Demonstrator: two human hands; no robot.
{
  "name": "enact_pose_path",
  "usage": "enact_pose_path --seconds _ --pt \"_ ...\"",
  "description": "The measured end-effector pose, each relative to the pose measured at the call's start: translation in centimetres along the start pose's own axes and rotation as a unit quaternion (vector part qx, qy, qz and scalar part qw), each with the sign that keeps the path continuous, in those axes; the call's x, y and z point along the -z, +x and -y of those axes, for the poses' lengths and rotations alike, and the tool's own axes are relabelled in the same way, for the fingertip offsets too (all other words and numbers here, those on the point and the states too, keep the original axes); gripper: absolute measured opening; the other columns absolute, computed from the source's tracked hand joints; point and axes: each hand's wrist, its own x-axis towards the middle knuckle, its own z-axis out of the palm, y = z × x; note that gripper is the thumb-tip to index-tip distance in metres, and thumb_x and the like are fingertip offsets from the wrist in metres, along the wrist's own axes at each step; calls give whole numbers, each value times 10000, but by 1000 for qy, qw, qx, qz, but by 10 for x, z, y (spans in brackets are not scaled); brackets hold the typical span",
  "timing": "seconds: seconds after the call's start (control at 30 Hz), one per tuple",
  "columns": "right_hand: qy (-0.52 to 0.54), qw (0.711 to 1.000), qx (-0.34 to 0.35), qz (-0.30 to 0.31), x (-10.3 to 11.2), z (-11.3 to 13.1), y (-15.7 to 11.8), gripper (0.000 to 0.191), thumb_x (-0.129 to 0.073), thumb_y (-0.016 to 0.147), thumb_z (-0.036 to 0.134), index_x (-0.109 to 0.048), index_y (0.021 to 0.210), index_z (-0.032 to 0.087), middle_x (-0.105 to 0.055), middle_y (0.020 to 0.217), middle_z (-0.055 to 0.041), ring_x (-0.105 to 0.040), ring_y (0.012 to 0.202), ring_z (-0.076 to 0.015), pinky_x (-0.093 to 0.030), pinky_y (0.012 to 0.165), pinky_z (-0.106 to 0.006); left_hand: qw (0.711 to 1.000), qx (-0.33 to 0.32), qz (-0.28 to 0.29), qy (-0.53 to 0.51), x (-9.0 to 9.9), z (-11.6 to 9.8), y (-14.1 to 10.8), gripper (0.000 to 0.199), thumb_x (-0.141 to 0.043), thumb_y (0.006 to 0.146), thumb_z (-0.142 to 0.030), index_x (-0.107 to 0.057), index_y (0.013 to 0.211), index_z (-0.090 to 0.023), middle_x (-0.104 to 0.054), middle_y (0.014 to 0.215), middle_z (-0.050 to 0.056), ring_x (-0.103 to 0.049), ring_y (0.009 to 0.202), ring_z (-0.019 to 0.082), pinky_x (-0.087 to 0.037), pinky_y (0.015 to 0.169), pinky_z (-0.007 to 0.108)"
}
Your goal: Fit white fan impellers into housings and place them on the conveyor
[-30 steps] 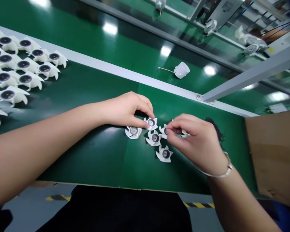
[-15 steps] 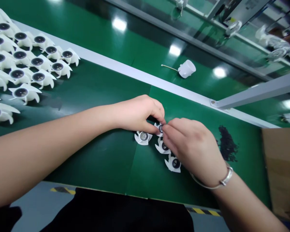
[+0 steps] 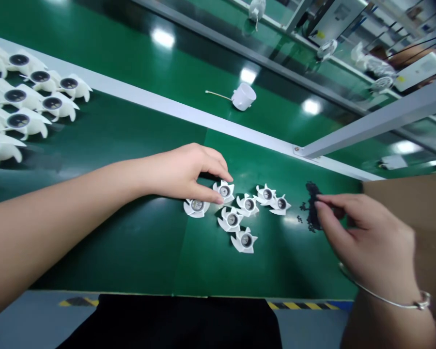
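My left hand (image 3: 189,172) has its thumb and forefinger around a small white fan wheel (image 3: 224,192), touching its edge. Another fan wheel (image 3: 196,207) lies just under the thumb. Several more stand to the right, among them one (image 3: 231,220) below and one (image 3: 266,194) farther right. My right hand (image 3: 366,237) is at the pile of small black parts (image 3: 313,206), thumb and forefinger close together at its right edge. Whatever is between those fingertips is too small to make out.
Larger white fan wheels (image 3: 18,97) stand in rows at the left. A white cup-shaped part (image 3: 243,96) with a wire lies beyond the pale rail (image 3: 174,111). A cardboard box (image 3: 407,203) is at the right, below a slanting metal post (image 3: 378,118).
My right hand has moved from the small fan wheels rightward to the black pile, uncovering more wheels. My left hand stays at the same wheel. The view has shifted right.
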Motion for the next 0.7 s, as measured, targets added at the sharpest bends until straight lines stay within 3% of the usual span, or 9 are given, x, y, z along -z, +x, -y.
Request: enact_pose_path --seconds 0.1,0.2,0.33,0.43,0.53,0.7 --pt "13 998 -51 43 -1 -23 -33 144 -622 922 328 -694 890 207 -700 874 -37 -647 737 -174 -480 613 -292 998 5 28 56 11 -3 -4 757 -801 674 -594 -598 1321 -256 -604 1287 43 -614 1059 196 -483 875 260" --pt "50 995 -63 62 -11 -27 -56 142 -605 939 309 -677 899 193 -681 895 -36 -641 774 -164 -499 685 -289 992 21 58 106 23 0 -6 906 -782 616 -679 -548 1367 -229 -576 1314 45 -589 1081 217 -472 909 293" --pt "63 995 -53 64 -20 -26 -63 114 -594 954 254 -660 927 165 -667 919 -50 -637 842 -171 -499 784 -296 990 41 61 119 30 9 -6 852 -740 648 -693 -576 1330 -210 -616 1241 21 -593 1037 183 -472 878 259" --pt "43 995 -2 91 -18 -27 -58 126 -561 974 221 -656 958 139 -655 940 -69 -622 853 -184 -491 810 -313 990 58 54 115 31 10 -5 778 -752 667 -649 -602 1308 -235 -628 1232 -4 -598 1024 152 -460 865 208" --pt "-33 990 33 134 -14 -24 -49 160 -521 987 193 -666 954 133 -639 926 -80 -600 827 -203 -467 774 -336 987 86 56 122 31 8 -3 696 -772 684 -599 -617 1285 -283 -630 1242 -24 -600 1041 138 -449 874 181" --pt "-136 972 6 190 -19 -15 -34 196 -513 941 108 -640 798 154 -591 802 -66 -554 739 -209 -398 683 -338 984 120 47 123 32 7 -3 522 -743 743 -554 -664 1201 -315 -656 1219 -21 -614 1058 158 -450 915 211"
